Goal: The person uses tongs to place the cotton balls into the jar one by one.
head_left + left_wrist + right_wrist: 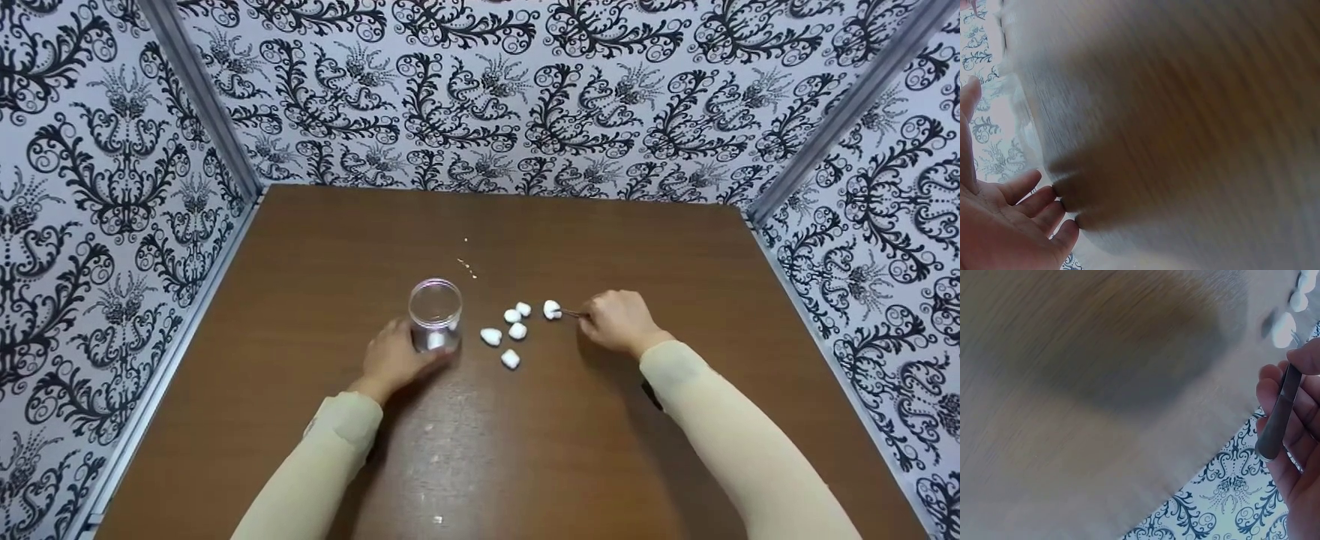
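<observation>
A clear round jar (435,304) stands on the table at centre left, its top open. My left hand (394,354) holds it low on the side, fingers round the left and thumb across the front. Something whitish shows through the jar's lower part. My right hand (619,321) grips metal tweezers (1280,413) between thumb and fingers, tips pointing left. At those tips is a white cotton ball (552,310), with a notch where the tweezers meet it. Several other cotton balls (517,331) lie loose between the jar and the right hand.
The brown wooden table (337,240) carries small pale specks (466,266) behind the jar. Patterned black-and-white walls (480,97) with metal corner posts (206,97) close in the back and both sides.
</observation>
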Demonstrator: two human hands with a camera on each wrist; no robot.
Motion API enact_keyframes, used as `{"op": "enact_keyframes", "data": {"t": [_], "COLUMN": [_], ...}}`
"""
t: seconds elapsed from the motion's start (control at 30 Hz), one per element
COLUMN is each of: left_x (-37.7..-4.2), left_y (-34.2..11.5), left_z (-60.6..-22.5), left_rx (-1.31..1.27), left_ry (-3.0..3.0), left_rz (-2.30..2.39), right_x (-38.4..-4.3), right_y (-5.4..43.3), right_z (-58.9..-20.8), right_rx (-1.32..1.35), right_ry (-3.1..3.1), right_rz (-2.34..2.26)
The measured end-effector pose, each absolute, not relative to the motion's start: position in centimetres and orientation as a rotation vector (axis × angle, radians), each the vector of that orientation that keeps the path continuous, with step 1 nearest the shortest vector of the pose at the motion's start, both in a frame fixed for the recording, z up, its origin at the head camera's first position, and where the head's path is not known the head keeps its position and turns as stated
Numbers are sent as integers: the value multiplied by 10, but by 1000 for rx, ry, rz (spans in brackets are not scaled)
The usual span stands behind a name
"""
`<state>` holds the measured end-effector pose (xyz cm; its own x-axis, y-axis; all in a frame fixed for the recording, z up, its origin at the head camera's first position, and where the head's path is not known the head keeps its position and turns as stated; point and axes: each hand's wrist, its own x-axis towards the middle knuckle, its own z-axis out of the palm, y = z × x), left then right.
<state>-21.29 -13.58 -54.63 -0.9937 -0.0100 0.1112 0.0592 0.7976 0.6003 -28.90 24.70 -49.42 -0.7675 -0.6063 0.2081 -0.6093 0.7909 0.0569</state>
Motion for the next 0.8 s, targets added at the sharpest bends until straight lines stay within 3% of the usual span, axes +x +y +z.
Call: {"op": "enact_keyframes", "data": {"t": [0.8], "left_x": [-211], "left_y": [-135], "left_z": [-542], "left_rx": [-28], "left_ry": [-2938], "left_rz": [-967], "right_x": [-281], "right_y": [243], "right_z": [-480], "right_rx": [1007], "right_ry": [-2638], "right_rz": [85]}}
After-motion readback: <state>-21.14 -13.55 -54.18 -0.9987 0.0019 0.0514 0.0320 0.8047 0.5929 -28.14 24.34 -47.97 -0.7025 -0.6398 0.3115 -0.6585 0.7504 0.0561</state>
